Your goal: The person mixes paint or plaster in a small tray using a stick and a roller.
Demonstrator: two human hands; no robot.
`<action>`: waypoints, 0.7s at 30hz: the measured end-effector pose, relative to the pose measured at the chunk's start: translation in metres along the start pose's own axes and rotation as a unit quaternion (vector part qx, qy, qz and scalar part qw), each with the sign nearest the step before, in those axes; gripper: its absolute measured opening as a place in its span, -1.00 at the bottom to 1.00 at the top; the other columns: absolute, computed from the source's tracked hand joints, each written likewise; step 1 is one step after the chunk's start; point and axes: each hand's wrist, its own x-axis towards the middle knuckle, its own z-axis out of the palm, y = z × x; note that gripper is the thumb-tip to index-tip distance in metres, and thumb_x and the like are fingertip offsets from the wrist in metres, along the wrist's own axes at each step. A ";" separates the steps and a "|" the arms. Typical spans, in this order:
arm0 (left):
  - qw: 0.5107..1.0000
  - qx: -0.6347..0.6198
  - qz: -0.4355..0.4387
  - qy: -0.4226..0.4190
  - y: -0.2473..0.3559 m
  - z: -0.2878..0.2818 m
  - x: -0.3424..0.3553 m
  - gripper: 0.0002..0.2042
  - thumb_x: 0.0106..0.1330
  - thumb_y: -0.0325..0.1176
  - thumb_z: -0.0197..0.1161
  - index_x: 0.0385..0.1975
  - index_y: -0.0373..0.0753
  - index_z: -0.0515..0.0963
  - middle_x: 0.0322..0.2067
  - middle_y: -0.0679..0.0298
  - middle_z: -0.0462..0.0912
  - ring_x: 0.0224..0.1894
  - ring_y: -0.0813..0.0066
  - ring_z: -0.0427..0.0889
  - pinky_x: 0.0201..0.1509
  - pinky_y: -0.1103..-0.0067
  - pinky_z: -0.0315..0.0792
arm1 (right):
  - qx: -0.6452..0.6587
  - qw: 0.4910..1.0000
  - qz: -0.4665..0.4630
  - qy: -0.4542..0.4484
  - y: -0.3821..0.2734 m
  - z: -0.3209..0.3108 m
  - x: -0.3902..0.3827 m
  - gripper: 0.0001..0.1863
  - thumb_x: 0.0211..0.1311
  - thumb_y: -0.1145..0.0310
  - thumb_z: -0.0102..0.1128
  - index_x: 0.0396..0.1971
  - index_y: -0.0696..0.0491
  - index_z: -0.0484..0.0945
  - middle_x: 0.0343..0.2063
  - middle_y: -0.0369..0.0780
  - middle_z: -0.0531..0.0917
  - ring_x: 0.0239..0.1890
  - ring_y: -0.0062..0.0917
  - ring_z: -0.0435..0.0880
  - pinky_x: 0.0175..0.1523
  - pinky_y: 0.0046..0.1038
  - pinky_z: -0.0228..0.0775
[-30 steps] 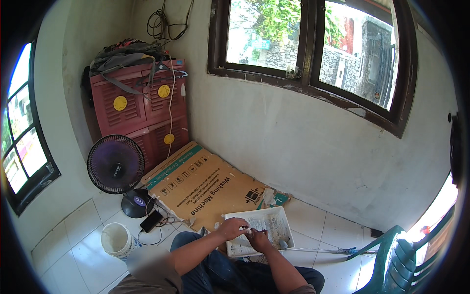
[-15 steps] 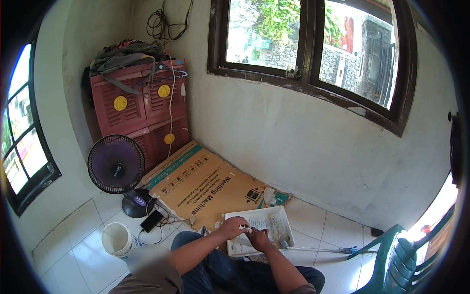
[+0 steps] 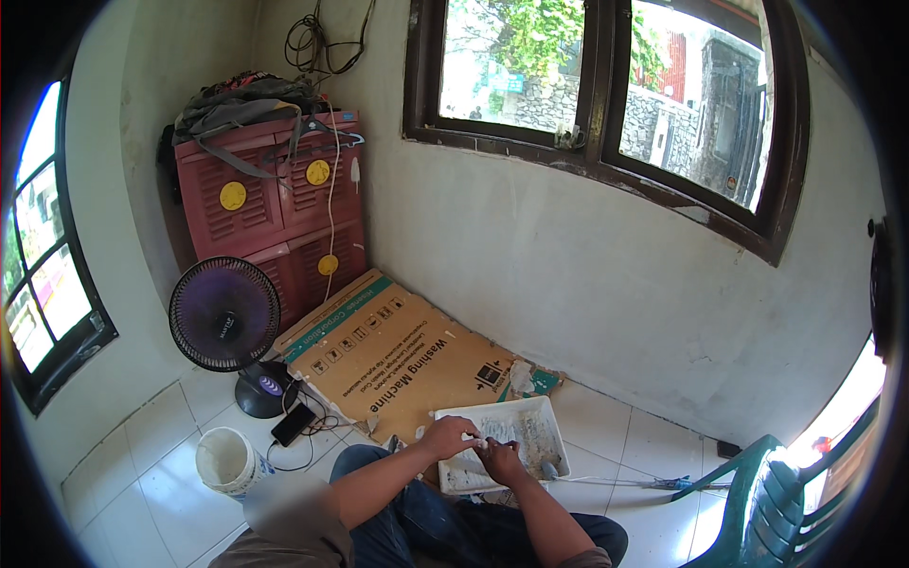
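My two hands meet above the left part of a white rectangular tray [image 3: 552,426], whose inside is smeared with grey-white residue. My left hand [image 3: 450,439] has its fingers closed in a pinch on a small white lump [image 3: 482,443], too small to name. Close against it, my right hand [image 3: 502,463] is also closed, its fingertips at the same lump. Beside the right hand, a small grey rounded thing [image 3: 549,470] lies in the tray's right corner. The tray's near edge is by my legs, in blue jeans [image 3: 417,511].
Flattened cardboard [image 3: 398,350] covers the floor beyond the tray. On the left are a white bucket [image 3: 220,464], a phone [image 3: 294,425] with cables and a black fan [image 3: 227,317]. A red cabinet [image 3: 237,222] stands behind. A green plastic chair [image 3: 753,492] is at right.
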 end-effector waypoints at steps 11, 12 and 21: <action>0.999 -0.032 -0.028 -0.006 -0.003 0.006 0.003 -0.72 0.27 -0.10 0.41 -0.25 -0.19 0.76 -0.24 0.16 0.77 -0.12 0.11 0.73 0.01 0.33 0.59 | -0.058 0.997 -0.041 0.023 0.002 -0.003 -0.003 -0.64 0.61 0.15 -0.14 0.21 -0.25 0.58 0.01 -0.07 0.63 -0.04 -0.20 0.71 0.11 0.10 0.15; 0.999 -0.034 -0.025 -0.008 0.002 0.006 0.005 -0.72 0.27 -0.10 0.41 -0.25 -0.19 0.76 -0.24 0.16 0.77 -0.12 0.11 0.73 0.01 0.33 0.59 | -0.055 0.997 -0.038 0.026 0.009 0.001 -0.004 -0.64 0.60 0.16 -0.13 0.20 -0.25 0.58 0.01 -0.08 0.63 -0.05 -0.22 0.71 0.10 0.10 0.16; 0.999 -0.040 -0.007 0.002 0.000 0.005 -0.004 -0.73 0.34 -0.12 0.34 -0.21 -0.22 0.73 -0.23 0.13 0.76 -0.12 0.09 0.72 0.00 0.33 0.58 | 0.010 1.000 0.006 0.014 -0.009 -0.006 -0.007 -0.60 0.54 0.08 0.01 0.12 0.02 0.59 -0.01 -0.06 0.64 -0.04 -0.18 0.70 0.11 0.07 0.18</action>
